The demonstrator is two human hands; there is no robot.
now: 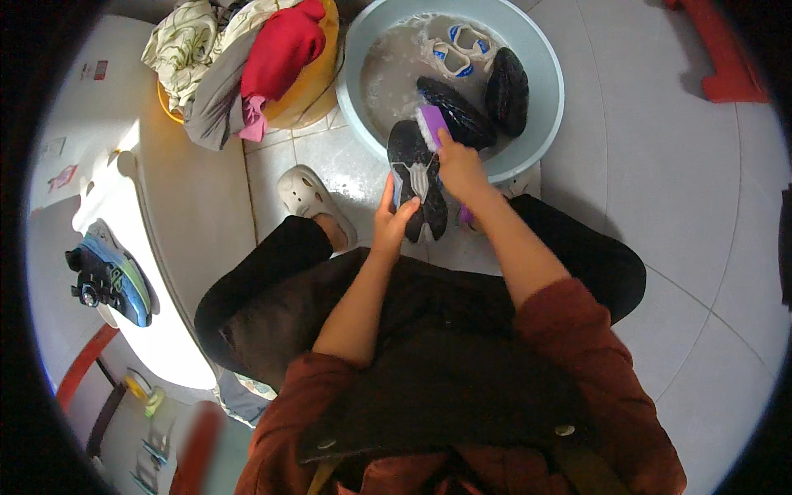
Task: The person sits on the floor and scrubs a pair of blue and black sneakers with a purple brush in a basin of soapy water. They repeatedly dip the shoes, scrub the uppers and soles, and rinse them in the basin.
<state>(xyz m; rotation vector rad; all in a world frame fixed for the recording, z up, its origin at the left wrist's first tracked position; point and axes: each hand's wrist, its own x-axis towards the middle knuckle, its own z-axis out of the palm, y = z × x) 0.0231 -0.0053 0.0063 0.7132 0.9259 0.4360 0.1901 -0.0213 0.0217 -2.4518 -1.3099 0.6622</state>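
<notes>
My left hand (395, 226) grips a shoe (424, 179) by its heel half, with the black and grey sole turned up towards me. In my right hand (463, 170) is a purple scrub brush (433, 125), its white bristles against the edge of the sole near the toe. The shoe's toe end overlaps the near rim of a pale blue plastic basin (552, 93). Murky, sudsy water (387, 77) fills the basin's bottom. Two dark shoes (507, 93) lie in it, beside a pair of off-white pieces with blue patches (450, 59).
A yellow tub (315, 93) heaped with clothes (281, 52) stands left of the basin. A white appliance-like surface (167, 297) at left carries a blue sneaker (117, 272). Red plastic legs (730, 68) stand at upper right. My foot wears a beige clog (312, 195) on the tiles.
</notes>
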